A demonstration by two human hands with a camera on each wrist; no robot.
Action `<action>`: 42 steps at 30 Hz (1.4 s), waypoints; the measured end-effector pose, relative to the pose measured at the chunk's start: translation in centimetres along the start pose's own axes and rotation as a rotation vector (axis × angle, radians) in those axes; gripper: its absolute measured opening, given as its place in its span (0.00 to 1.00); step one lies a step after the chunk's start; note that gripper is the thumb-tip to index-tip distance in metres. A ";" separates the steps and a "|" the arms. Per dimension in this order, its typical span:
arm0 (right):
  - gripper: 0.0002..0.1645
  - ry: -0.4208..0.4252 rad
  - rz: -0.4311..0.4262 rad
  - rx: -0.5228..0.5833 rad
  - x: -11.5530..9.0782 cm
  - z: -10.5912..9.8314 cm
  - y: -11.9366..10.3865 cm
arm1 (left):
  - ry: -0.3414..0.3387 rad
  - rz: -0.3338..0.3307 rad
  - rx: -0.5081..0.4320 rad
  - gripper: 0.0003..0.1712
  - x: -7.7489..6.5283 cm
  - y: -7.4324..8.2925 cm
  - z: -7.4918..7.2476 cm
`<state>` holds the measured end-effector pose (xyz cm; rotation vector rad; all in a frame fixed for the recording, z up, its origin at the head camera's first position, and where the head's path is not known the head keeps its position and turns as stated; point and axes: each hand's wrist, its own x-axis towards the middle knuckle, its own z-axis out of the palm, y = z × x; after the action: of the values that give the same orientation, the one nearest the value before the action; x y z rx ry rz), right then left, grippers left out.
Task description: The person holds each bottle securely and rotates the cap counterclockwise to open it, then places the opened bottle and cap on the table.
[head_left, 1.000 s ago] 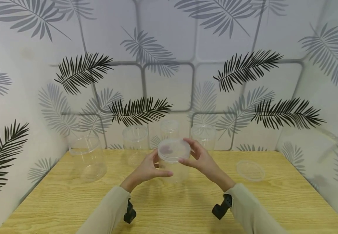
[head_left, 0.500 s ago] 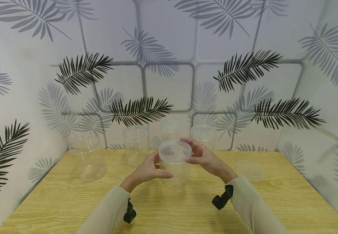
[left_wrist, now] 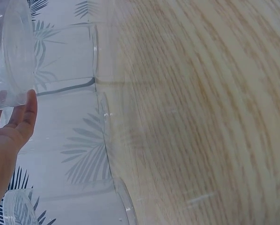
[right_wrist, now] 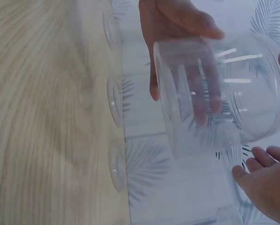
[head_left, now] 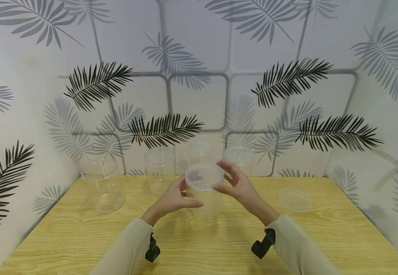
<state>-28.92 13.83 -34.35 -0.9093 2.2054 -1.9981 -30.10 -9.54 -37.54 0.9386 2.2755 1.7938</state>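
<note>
Between my two hands is a clear plastic jar [head_left: 207,204], held upright over the wooden table with a translucent screw lid [head_left: 203,176] on top. My left hand [head_left: 174,199] grips the jar's side, thumb in front and fingers behind. Through the jar wall, those fingers show in the right wrist view. At the lid's right edge, my right hand [head_left: 238,188] has its thumb at the near rim and its index finger at the far rim. In the right wrist view, the right hand [right_wrist: 266,176] curves around the lid end of the jar [right_wrist: 200,98].
A clear open jar [head_left: 104,191] stands at the left. Behind my hands are more clear jars: one at back left [head_left: 160,168], a narrow one [head_left: 199,151] and one at back right [head_left: 240,156]. A flat clear disc [head_left: 295,200] lies at right. A leaf-patterned backdrop surrounds the table.
My right hand has shifted slightly right and back again, its thumb and fingers moving along the lid's rim. The jar has swayed a little; the left hand keeps its grip.
</note>
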 end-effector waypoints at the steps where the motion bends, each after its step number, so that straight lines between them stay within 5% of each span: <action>1: 0.48 0.017 0.010 -0.009 0.0 0.2 0.0 | 0.002 -0.006 0.001 0.48 0.0 0.2 0.0; 11: 0.46 0.025 0.020 -0.050 0.0 0.8 -0.3 | -0.002 -0.006 -0.014 0.48 -0.8 2.3 0.2; 19: 0.45 -0.166 0.025 0.106 0.6 -0.7 0.1 | -0.023 0.012 -0.013 0.48 -0.2 -0.1 -0.2; 28: 0.46 -0.313 0.033 0.226 1.2 -1.7 0.1 | -0.067 0.023 -0.015 0.48 -0.1 -0.1 -0.3; 34: 0.47 -0.285 0.027 0.213 1.1 -1.7 0.1 | -0.050 0.022 0.002 0.48 -0.1 -0.1 -0.2; 42: 0.48 -0.066 0.045 0.024 0.0 -0.3 -0.5 | -0.017 0.034 0.020 0.48 -0.1 0.0 -0.3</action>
<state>-28.83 14.14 -33.88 -0.9008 2.1429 -1.9417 -30.14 -9.88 -37.44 0.9986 2.2852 1.7722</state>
